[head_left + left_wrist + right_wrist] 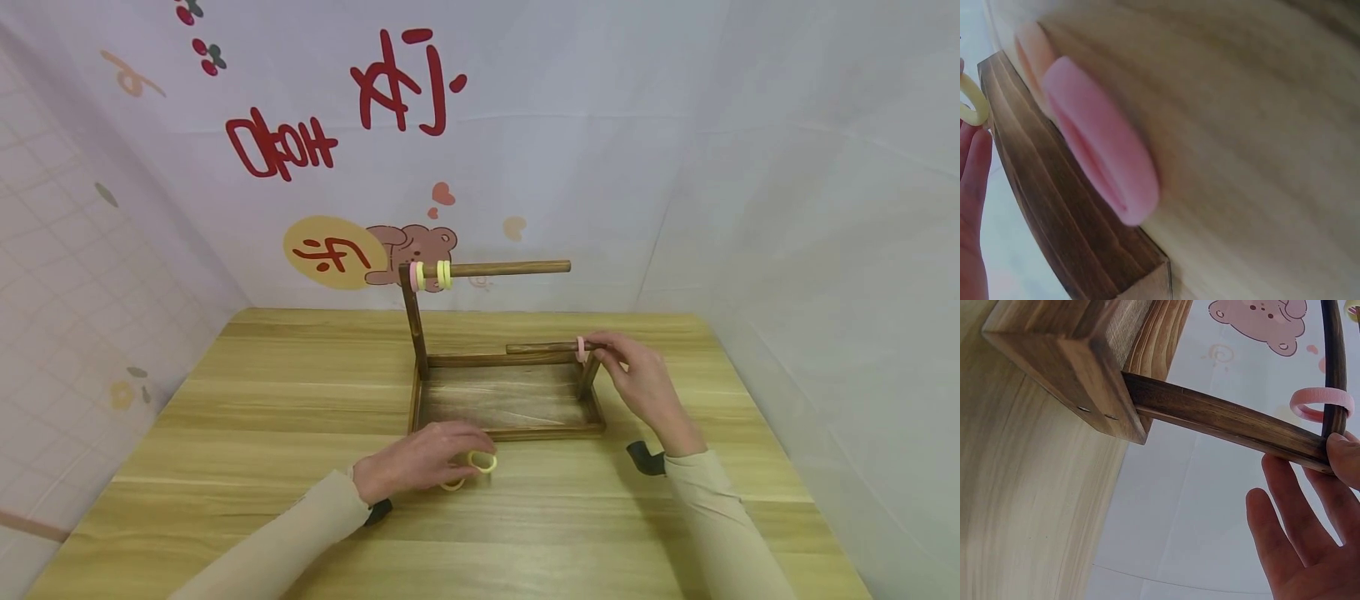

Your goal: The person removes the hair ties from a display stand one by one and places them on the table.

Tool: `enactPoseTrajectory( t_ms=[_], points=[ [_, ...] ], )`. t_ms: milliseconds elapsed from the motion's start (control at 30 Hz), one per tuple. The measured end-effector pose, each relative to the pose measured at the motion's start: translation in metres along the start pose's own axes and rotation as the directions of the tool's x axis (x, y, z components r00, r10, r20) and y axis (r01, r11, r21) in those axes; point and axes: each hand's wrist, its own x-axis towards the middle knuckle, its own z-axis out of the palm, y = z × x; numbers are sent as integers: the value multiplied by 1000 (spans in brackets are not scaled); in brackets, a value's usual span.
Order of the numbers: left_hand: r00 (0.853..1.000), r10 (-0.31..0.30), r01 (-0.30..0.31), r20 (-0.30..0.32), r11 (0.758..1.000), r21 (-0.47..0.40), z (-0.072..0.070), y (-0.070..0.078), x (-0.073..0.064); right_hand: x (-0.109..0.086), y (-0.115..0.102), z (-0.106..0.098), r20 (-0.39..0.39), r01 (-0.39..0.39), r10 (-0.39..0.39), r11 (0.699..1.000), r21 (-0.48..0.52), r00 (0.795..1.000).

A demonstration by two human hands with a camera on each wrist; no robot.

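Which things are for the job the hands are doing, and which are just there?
For the job:
wooden rack
rings on its upper bar
pink ring on its lower bar
yellow ring at the left hand
another pink ring
peach ring

Just there:
bear picture
red writing
hearts

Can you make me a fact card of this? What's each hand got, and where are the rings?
Left hand: pinches a yellow ring
Right hand: holds the wooden rack where its lower bar meets the short post
Lower bar: one pink ring
Upper bar: one pink and several yellow rings, at its left end
Table: pink and peach rings beside the rack
By left hand: another yellow ring, whether held or lying, can't tell
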Motion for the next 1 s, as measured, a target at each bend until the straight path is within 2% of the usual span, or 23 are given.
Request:
enactPoseTrajectory(
  t_ms=[367,600,1000],
  points=[
    [997,24,-26,70,999,25,6,-1,0,0,-2,-1,1,4,-4,1000,-2,1000],
    [994,23,-23,108,1000,-2,9,-3,1,0,-2,-1,8,-5,5,1000,1,1000],
    [993,45,-48,108,999,25,13,-6,1,0,-2,-1,9,-10,10,1000,0,1000]
  ],
)
